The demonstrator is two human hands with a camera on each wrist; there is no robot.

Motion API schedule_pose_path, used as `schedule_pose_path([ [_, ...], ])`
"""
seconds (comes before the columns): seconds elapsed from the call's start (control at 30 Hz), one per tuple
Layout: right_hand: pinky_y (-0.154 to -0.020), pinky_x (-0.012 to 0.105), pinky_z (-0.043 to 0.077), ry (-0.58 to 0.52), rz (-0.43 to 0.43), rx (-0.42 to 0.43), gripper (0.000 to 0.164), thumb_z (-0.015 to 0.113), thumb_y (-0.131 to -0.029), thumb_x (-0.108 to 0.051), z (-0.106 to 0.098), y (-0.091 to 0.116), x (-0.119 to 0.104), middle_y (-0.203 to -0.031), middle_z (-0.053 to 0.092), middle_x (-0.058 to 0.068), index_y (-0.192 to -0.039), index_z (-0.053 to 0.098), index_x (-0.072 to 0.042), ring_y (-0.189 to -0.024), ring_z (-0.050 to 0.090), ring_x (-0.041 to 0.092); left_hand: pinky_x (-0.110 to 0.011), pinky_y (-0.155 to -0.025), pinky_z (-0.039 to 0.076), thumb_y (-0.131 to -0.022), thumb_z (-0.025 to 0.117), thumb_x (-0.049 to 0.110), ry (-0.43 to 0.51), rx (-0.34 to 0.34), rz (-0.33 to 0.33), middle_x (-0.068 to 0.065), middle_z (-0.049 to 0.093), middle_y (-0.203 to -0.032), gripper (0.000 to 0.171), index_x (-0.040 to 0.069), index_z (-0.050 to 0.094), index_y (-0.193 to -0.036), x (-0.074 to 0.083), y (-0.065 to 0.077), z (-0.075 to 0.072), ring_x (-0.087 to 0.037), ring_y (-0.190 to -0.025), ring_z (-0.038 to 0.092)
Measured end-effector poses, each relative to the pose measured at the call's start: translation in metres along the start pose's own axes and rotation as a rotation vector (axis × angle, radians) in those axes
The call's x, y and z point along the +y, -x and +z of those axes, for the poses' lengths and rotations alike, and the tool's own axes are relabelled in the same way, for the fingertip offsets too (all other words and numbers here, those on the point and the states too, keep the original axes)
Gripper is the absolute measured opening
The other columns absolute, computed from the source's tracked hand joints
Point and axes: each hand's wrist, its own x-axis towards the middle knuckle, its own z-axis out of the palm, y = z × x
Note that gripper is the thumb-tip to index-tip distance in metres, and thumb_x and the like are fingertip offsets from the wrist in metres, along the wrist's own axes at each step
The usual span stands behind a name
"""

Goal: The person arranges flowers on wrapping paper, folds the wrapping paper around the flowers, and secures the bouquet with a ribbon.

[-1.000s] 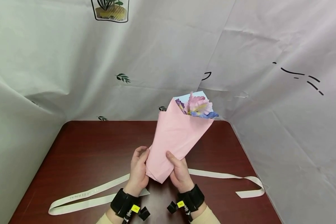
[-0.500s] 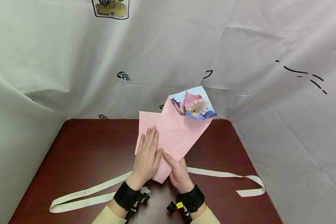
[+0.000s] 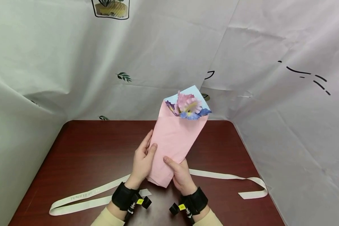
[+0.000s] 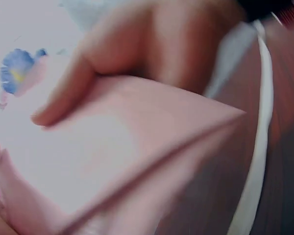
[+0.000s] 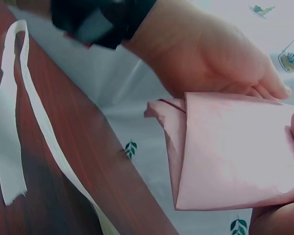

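A bouquet of flowers (image 3: 189,105), pink, purple and blue, is wrapped in pink paper (image 3: 173,138) with a pale blue inner side at the top. It tilts to the upper right above the table. My left hand (image 3: 142,163) holds the paper's left edge, thumb on the front and fingers reaching behind; their tips are partly hidden. Low on the right edge, my right hand (image 3: 181,177) grips the bouquet with its thumb across the front. The folded lower end (image 5: 225,161) of the wrap fills the right wrist view. Blur softens the left hand (image 4: 137,44) in its wrist view.
A white ribbon with faint lettering lies on the dark red table (image 3: 101,144). Its left part (image 3: 82,196) is looped, its right part (image 3: 217,175) curls near the table's right edge, and the middle passes behind the hands. A pale printed curtain (image 3: 73,62) surrounds the table.
My left hand pressed flat on the spread left flap half a second ago; now that flap is folded away and the hand is at the edge. The bouquet has shifted slightly left; the right hand kept its hold.
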Motion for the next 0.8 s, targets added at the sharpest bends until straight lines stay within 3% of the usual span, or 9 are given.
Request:
schedule_pose_path([
  [0.13,-0.09,0.035,0.055,0.053,0.024,-0.001,0.044,0.075,-0.091,-0.008,-0.002,-0.001,-0.003,-0.119,0.065,0.011,-0.129,0.053,-0.003,-0.107,0.066,0.022,-0.03,-0.093,0.054,-0.1,0.064,0.01,0.334,0.008,-0.196,-0.011,0.053,-0.149,0.058,0.019,0.043,-0.154,0.004,-0.002,-0.003,-0.024,-0.125,0.061],
  [0.27,-0.089,0.037,0.056,0.063,0.06,-0.018,0.046,0.074,-0.092,-0.009,-0.004,-0.001,-0.005,-0.121,0.065,0.011,-0.132,0.051,-0.003,-0.109,0.067,0.024,-0.031,-0.095,0.054,-0.102,0.059,0.005,0.485,-0.023,-0.321,-0.016,0.053,-0.148,0.058,0.018,0.039,-0.156,0.004,-0.003,-0.009,-0.022,-0.124,0.061],
  [0.37,-0.09,0.039,0.056,0.06,0.088,-0.035,0.048,0.073,-0.093,-0.01,-0.006,-0.001,-0.006,-0.123,0.063,0.012,-0.134,0.049,-0.004,-0.111,0.066,0.026,-0.03,-0.102,0.049,-0.105,0.051,0.004,0.531,-0.076,-0.368,-0.016,0.046,-0.153,0.058,0.015,0.032,-0.158,0.004,-0.004,-0.014,-0.021,-0.133,0.053],
  [0.47,-0.089,0.039,0.056,0.098,0.113,-0.037,0.051,0.075,-0.09,-0.009,-0.007,-0.001,-0.007,-0.123,0.063,0.013,-0.134,0.049,-0.004,-0.111,0.066,0.027,-0.03,-0.104,0.047,-0.107,0.05,0.012,0.504,-0.122,-0.4,-0.016,0.046,-0.153,0.057,0.012,0.027,-0.159,0.005,-0.008,-0.017,-0.022,-0.136,0.05],
  [0.57,-0.086,0.039,0.057,0.176,0.139,-0.038,0.054,0.08,-0.087,-0.009,-0.008,0.0,-0.006,-0.119,0.064,0.012,-0.132,0.051,-0.003,-0.106,0.067,0.026,-0.032,-0.096,0.053,-0.107,0.053,0.026,0.43,-0.132,-0.435,-0.017,0.056,-0.141,0.055,0.009,0.034,-0.155,0.006,-0.014,-0.021,-0.024,-0.125,0.059],
  [0.63,-0.084,0.039,0.057,0.216,0.161,-0.047,0.055,0.082,-0.085,-0.01,-0.008,0.001,-0.004,-0.117,0.064,0.012,-0.13,0.052,-0.003,-0.104,0.067,0.025,-0.033,-0.091,0.055,-0.107,0.053,0.033,0.43,-0.133,-0.468,-0.017,0.061,-0.131,0.053,0.006,0.04,-0.15,0.005,-0.019,-0.024,-0.023,-0.116,0.063],
  [0.8,-0.087,0.039,0.056,0.162,0.235,-0.117,0.051,0.076,-0.091,-0.013,-0.012,0.001,-0.001,-0.119,0.065,0.011,-0.133,0.05,-0.004,-0.107,0.067,0.024,-0.027,-0.095,0.05,-0.111,0.039,0.031,0.667,-0.187,-0.516,-0.008,0.055,-0.129,0.043,0.004,0.039,-0.145,0.007,-0.027,-0.031,-0.015,-0.12,0.056],
])
